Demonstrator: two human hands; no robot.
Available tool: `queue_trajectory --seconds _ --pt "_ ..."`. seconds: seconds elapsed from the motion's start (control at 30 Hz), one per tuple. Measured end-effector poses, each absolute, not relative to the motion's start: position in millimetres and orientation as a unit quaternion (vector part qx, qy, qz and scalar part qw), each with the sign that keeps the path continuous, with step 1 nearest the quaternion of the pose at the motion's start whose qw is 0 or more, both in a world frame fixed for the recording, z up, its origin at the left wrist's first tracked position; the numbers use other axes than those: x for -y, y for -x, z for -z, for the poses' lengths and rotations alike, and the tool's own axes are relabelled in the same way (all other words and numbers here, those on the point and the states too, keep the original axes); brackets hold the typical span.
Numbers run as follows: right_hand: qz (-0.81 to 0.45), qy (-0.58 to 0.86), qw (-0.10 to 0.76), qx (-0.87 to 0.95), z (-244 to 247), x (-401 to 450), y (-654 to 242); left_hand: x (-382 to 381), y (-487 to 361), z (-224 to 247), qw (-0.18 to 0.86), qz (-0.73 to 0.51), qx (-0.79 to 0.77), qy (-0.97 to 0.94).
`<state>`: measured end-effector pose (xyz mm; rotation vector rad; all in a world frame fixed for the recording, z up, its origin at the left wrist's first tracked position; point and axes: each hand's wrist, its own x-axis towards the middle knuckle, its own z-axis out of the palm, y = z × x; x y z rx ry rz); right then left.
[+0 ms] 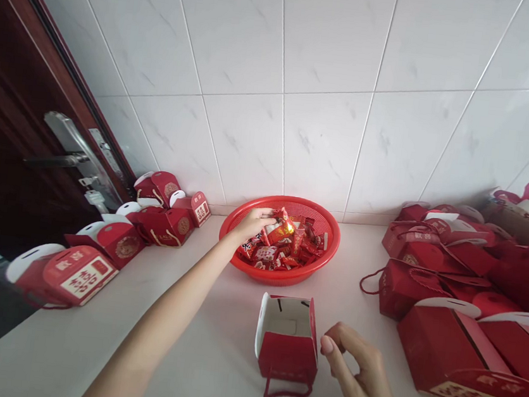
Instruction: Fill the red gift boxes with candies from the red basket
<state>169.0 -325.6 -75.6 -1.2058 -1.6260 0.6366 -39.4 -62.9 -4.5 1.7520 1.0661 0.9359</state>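
My left hand reaches into a red plastic basket of wrapped sweets. Its fingers are closed at the edge of a shiny red-and-gold candy packet. Below the basket stands a small red gift box with its top open. The inside is pale and a dark red cord handle hangs at the front. Just right of this box, my right hand is closed in a pinch, thumb and forefinger tips together. Whatever lies between those tips, if anything, cannot be made out.
Several red gift boxes with gold lettering, such as this box, line the left of the white counter. Many more red boxes crowd the right. White wall tiles rise behind; a dark door with a metal handle is at left.
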Motion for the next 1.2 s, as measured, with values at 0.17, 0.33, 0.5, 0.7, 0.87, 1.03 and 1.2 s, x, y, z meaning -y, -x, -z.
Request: queue_trajectory --seconds 0.17,0.33,0.5,0.7,0.87,1.03,1.2 --pt "-0.269 0.498 0.483 0.668 75.2 326.7 -169.1 64.5 39.4 2.7 0.454 -0.386 -0.417 -0.686" --pt "-0.269 0.495 0.487 0.668 76.0 325.7 -169.1 62.9 39.7 2.1 0.471 -0.402 -0.411 -0.669" --pt "-0.268 0.491 0.489 0.67 77.9 326.1 -169.1 63.2 39.9 1.3 0.468 -0.424 -0.419 -0.652" --pt "-0.259 0.489 0.488 0.675 77.2 325.5 -169.5 63.5 40.7 -0.1 0.438 -0.465 -0.427 -0.64" --pt "-0.255 0.485 0.49 0.678 77.5 324.6 -169.9 57.5 43.9 5.2 0.383 -0.492 -0.458 -0.634" --pt "-0.248 0.484 0.49 0.681 77.2 323.6 -169.5 54.6 46.2 8.8 0.337 -0.466 -0.479 -0.663" --pt "-0.242 0.482 0.49 0.685 76.5 323.6 -169.4 60.9 42.5 7.8 0.299 -0.372 -0.475 -0.739"
